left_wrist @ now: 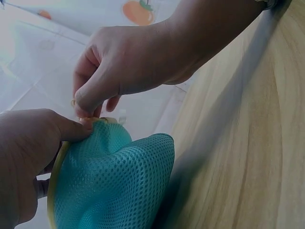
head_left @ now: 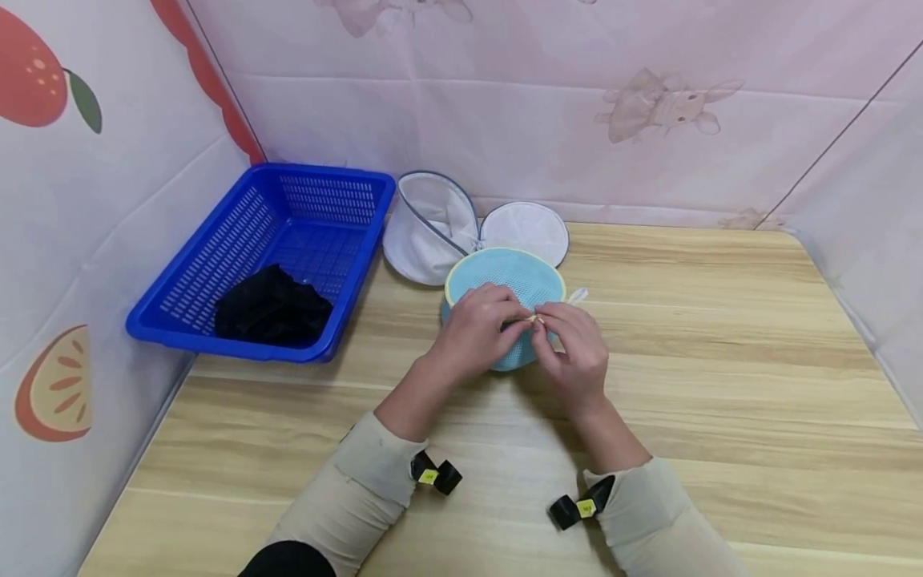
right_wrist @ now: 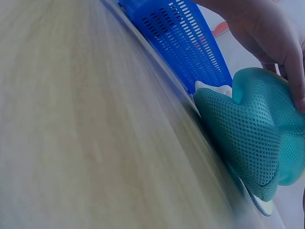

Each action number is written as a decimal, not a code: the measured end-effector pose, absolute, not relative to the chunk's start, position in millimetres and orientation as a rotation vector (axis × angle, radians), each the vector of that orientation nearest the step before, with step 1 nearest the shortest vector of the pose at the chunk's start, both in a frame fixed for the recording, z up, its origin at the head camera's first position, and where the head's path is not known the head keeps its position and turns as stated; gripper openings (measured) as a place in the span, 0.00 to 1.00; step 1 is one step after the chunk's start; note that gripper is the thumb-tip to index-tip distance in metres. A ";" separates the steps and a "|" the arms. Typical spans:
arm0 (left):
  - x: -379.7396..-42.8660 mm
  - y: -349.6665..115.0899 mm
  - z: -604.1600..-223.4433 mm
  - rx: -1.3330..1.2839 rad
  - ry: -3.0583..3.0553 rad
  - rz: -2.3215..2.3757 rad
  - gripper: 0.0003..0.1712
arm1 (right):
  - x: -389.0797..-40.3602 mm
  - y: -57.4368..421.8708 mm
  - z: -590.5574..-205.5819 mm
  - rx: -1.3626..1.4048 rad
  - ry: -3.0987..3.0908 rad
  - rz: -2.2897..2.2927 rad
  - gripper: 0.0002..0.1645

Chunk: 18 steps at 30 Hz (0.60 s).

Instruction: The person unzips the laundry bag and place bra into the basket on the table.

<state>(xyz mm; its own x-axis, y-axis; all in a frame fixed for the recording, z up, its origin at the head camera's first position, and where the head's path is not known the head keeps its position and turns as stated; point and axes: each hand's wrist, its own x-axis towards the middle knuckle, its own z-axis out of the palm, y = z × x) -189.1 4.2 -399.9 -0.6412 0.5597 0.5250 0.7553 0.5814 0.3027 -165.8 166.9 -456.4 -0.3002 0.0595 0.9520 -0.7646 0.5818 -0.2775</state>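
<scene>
A round teal mesh laundry bag point(head_left: 501, 268) with a yellow rim stands on the table in front of me. My left hand point(head_left: 477, 330) pinches the near part of its rim between thumb and fingers. Close beside it, my right hand point(head_left: 575, 346) pinches a small yellowish piece at the same edge. In the left wrist view, the mesh bag point(left_wrist: 119, 176) sags below both hands, its side folded inward. The right wrist view has the left hand point(right_wrist: 279, 43) on the rim, while the right hand is mostly out of frame. What exactly the right fingertips grip is too small to tell.
Behind the teal bag are an open white mesh bag point(head_left: 425, 248) with dark trim and its round white lid point(head_left: 525, 228). A blue plastic basket point(head_left: 360, 264) holding black cloth point(head_left: 274, 308) stands at the left. Printed fabric walls point(head_left: 505, 120) surround the wooden table point(head_left: 721, 361).
</scene>
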 end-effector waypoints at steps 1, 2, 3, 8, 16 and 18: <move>-189.4 3.9 -399.8 -1.065 -2.435 -0.733 0.05 | -166.1 167.6 -456.4 0.579 -1.685 0.924 0.06; -189.7 3.5 -399.8 -1.066 -2.431 -0.745 0.05 | -166.4 168.3 -456.4 0.566 -1.684 0.935 0.06; -190.0 3.2 -399.7 -1.066 -2.426 -0.754 0.05 | -166.6 169.0 -456.8 0.553 -1.684 0.947 0.06; -191.5 1.6 -400.1 -1.068 -2.411 -0.780 0.05 | -167.7 172.0 -458.7 0.512 -1.707 0.967 0.05; -192.0 0.9 -399.4 -1.083 -2.424 -0.772 0.05 | -166.3 173.9 -458.3 0.473 -1.746 0.975 0.06; -191.4 1.3 -399.3 -1.089 -2.434 -0.775 0.05 | -165.9 174.8 -457.4 0.462 -1.748 0.977 0.06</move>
